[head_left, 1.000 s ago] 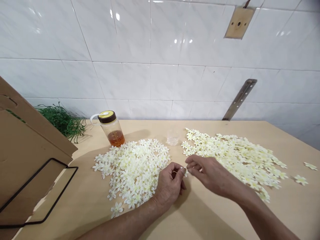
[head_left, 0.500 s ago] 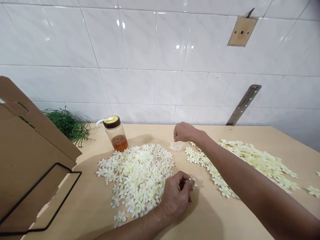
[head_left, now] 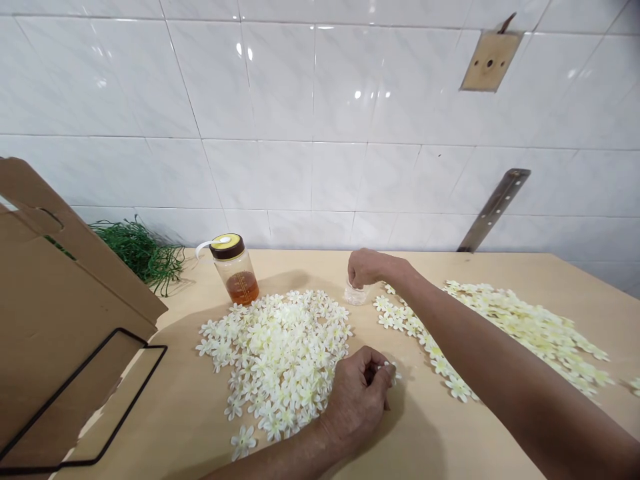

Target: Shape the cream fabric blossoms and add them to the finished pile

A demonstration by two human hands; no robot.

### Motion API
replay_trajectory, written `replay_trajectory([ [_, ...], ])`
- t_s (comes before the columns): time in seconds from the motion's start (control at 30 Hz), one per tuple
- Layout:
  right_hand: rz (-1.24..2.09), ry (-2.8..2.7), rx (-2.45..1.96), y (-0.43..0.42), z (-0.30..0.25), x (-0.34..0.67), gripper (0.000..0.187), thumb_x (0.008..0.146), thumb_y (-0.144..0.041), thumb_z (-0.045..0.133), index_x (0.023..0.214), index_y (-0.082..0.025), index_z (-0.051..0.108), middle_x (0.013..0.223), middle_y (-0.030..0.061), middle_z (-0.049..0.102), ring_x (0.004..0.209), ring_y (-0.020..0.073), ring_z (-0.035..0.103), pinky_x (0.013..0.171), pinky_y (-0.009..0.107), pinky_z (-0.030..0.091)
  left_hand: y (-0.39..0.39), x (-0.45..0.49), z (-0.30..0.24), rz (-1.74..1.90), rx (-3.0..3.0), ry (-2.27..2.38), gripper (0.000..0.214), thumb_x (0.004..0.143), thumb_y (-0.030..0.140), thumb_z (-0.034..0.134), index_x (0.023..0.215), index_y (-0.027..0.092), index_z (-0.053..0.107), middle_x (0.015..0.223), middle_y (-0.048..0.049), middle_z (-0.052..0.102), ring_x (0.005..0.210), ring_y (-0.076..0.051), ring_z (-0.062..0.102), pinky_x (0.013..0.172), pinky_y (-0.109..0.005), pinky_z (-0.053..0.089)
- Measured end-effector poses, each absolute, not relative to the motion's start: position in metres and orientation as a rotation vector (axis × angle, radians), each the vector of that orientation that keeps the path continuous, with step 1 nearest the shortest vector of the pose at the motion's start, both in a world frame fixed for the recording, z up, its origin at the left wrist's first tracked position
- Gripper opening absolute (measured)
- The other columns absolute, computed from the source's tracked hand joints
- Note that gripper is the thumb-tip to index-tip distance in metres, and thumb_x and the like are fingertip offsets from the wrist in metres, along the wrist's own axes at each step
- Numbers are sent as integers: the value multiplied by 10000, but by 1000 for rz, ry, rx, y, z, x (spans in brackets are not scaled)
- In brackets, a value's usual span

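Observation:
My left hand [head_left: 361, 393] rests on the wooden table [head_left: 190, 407] at the near edge of a pile of white fabric flowers [head_left: 277, 353], its fingers pinched on one small white flower [head_left: 389, 369]. My right hand [head_left: 367, 267] reaches far across, its fingers curled down into a small clear cup [head_left: 357, 293] near the wall; whether it holds anything is hidden. A second, yellower pile of flowers [head_left: 520, 327] lies to the right, partly covered by my right forearm.
A clear bottle with a brown and yellow lid and amber liquid [head_left: 235, 270] stands left of the cup. Green wire stems [head_left: 137, 250] lie at the back left. A cardboard box with a black wire frame [head_left: 65, 347] fills the left side. Tiled wall behind.
My right hand left my left hand, reached to the clear cup at the back and has lowered its fingers into it. My left hand stayed put, pinching the flower.

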State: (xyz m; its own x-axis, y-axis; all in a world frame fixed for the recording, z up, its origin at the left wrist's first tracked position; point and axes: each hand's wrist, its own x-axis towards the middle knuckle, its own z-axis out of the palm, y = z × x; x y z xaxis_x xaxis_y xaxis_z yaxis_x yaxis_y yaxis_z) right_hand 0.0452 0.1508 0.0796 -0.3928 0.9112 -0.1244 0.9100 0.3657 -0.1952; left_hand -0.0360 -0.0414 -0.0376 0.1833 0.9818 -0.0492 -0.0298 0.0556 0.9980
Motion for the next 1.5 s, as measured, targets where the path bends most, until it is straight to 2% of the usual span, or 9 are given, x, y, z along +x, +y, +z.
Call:
replay_trajectory([
  [0.13, 345, -2512, -1670, 140, 91, 51, 138, 647, -207, 742, 545, -185, 652, 659, 63, 686, 638, 192, 623, 561, 284, 429, -42, -36, -35, 1059, 1195, 1077, 205, 845, 364, 562, 776, 172, 575, 535, 26, 531, 435, -88, 487, 419, -181, 379],
  [0.33, 263, -2182, -1603, 93, 81, 80, 163, 816, -347, 603, 780, -206, 677, 800, 40, 698, 747, 183, 624, 665, 292, 453, -40, -33, -42, 1125, 1123, 1029, 291, 842, 454, 561, 821, 164, 560, 666, 5, 578, 414, -74, 503, 333, -162, 337],
  [0.47, 1003, -1792, -1435, 42, 52, 114, 321, 782, -489, 627, 806, -170, 653, 583, -4, 568, 474, 110, 489, 467, 246, 401, -38, -32, -46, 1157, 1106, 1031, 323, 855, 481, 535, 839, 160, 561, 654, 1, 591, 394, -74, 490, 326, -168, 354],
  [0.67, 1564, -1457, -1185, -14, 4, 134, 303, 760, -434, 707, 866, -160, 631, 582, -43, 502, 466, 77, 445, 416, 203, 381, -37, -34, -44, 1147, 1196, 1062, 333, 891, 481, 482, 826, 163, 555, 469, 39, 518, 334, -80, 445, 343, -175, 355],
  [0.77, 1554, -1434, -1167, -22, -1, 129, 278, 769, -421, 707, 793, -152, 642, 557, -35, 509, 468, 78, 445, 410, 199, 383, -37, -35, -44, 1135, 1218, 1060, 325, 894, 477, 480, 817, 170, 550, 482, 31, 536, 336, -87, 455, 345, -184, 360],
  [0.93, 1423, -1474, -1260, -26, 2, 128, 337, 800, -460, 667, 947, -156, 664, 572, -12, 560, 464, 94, 463, 414, 218, 407, -38, -35, -42, 1118, 1246, 1103, 317, 893, 474, 494, 831, 173, 573, 493, 23, 550, 362, -90, 474, 367, -183, 368],
  [1.1, 1323, -1474, -1382, -26, -8, 132, 444, 785, -496, 664, 1110, -199, 609, 928, 49, 648, 434, 50, 443, 383, 212, 389, -39, -36, -39, 1119, 1273, 1102, 324, 888, 459, 513, 891, 155, 624, 499, 23, 543, 372, -80, 464, 381, -179, 375],
  [1.27, 1464, -1567, -1399, -25, -15, 127, 386, 821, -509, 600, 975, -165, 681, 553, -28, 546, 417, 89, 504, 413, 205, 395, -40, -36, -40, 1106, 1277, 1110, 342, 901, 455, 490, 887, 144, 633, 497, 23, 532, 376, -80, 460, 380, -182, 383],
  [1.5, 1440, -1504, -1377, -25, -12, 132, 350, 801, -514, 619, 832, -169, 672, 590, -30, 548, 430, 85, 524, 424, 197, 381, -40, -34, -45, 1141, 1239, 1106, 305, 895, 450, 506, 947, 164, 598, 545, 34, 529, 406, -87, 492, 367, -175, 369],
])
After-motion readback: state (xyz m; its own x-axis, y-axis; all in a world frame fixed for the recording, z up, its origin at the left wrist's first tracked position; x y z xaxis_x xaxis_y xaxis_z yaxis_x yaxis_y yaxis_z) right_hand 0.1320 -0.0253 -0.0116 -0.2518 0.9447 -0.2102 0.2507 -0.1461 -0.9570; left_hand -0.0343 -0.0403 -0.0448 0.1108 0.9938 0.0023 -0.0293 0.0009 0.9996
